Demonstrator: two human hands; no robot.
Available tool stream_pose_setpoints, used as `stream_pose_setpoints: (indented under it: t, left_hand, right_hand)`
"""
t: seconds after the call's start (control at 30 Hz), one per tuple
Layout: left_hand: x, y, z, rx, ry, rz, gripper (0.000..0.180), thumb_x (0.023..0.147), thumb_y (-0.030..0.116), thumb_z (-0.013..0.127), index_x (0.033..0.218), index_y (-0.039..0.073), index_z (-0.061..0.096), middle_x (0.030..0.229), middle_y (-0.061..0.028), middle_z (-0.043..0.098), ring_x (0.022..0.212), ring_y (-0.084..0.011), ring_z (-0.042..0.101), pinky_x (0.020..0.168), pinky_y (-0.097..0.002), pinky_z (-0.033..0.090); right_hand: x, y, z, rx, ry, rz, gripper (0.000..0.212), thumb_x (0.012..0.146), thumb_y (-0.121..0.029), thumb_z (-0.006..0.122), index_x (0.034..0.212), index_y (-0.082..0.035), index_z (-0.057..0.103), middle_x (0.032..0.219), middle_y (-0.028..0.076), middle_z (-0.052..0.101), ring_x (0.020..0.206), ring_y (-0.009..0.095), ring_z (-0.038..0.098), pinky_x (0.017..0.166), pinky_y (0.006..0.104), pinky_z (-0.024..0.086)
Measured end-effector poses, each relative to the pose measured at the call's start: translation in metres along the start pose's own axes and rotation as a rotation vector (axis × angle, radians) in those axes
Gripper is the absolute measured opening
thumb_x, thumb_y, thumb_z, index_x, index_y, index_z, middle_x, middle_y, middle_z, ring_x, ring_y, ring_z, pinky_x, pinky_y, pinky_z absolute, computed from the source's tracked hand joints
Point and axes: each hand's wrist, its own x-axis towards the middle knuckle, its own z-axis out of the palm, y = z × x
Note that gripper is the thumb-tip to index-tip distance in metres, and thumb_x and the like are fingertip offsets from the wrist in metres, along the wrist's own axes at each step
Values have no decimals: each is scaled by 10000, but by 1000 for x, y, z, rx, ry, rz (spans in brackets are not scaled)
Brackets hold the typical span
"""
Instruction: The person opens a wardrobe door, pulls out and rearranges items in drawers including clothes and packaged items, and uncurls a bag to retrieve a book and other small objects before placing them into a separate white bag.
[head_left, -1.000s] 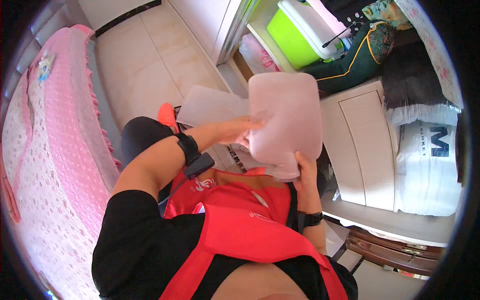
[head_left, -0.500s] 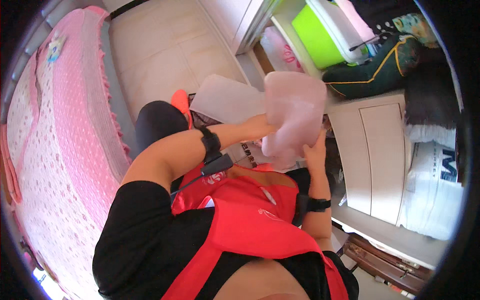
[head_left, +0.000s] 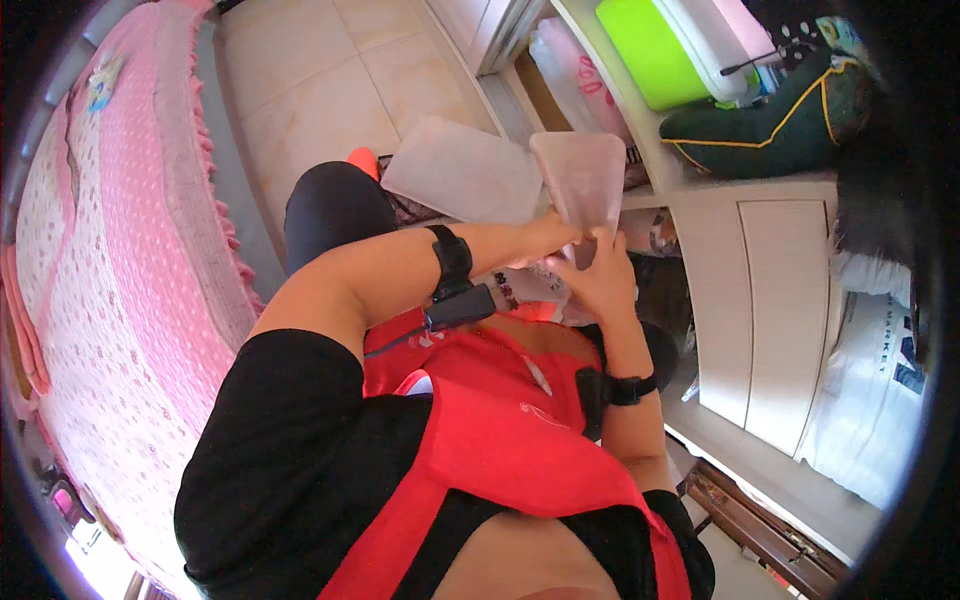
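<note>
A translucent, pinkish plastic piece (head_left: 580,168), flat-sided with rounded corners, is raised in front of my body. It could be a bin or a lid; I cannot tell which. My left hand (head_left: 552,236) is closed on its near left edge. My right hand (head_left: 603,280) grips its lower end, thumb and fingers curved around it. A larger translucent whitish plastic sheet or lid (head_left: 462,172) lies just beyond my left forearm, beside my dark-clothed knee (head_left: 338,215).
On the right stands a pale cabinet (head_left: 785,310) with shelves. It holds a green and white box (head_left: 655,55), a dark green bag with yellow trim (head_left: 750,135) and a white plastic bag (head_left: 865,380). A bed with a pink cover (head_left: 150,230) runs along the left.
The pinkish piece has turned from broadside to narrower and tapered. My left hand has moved slightly right and up, and my right hand has come in closer to it.
</note>
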Motion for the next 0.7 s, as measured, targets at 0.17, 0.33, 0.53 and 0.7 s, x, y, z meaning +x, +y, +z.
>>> stream_pose_setpoints:
  t: [0.17,0.33,0.53,0.7]
  left_hand:
    - [10,-3,-8,-129,-232,-136,561,808,270,597,1284,69,377,1142,-106,559,965,-201,578,769,-312,488]
    - [37,-35,-77,222,-6,-87,413,779,265,657,1114,45,557,976,-89,629,839,-188,614,730,-291,482]
    - [70,-51,-81,860,373,-167,454,706,350,696,892,-45,575,806,-213,631,779,-302,639,689,-380,496]
    - [98,-83,-50,998,557,-100,611,737,401,681,1089,-40,448,1046,-266,559,984,-393,564,828,-437,468]
  right_hand:
    - [5,37,15,-123,3,59,323,731,-263,649,944,-53,526,1028,190,527,869,398,566,708,450,467]
    - [6,83,0,109,48,3,260,736,-211,650,809,-16,493,804,150,517,755,326,548,655,394,432]
    - [-11,102,22,272,2,157,254,749,-251,649,844,-41,542,835,165,550,793,375,548,693,416,441]
    - [-7,108,21,362,-29,210,258,762,-250,657,856,-38,543,832,164,545,783,373,535,681,408,428]
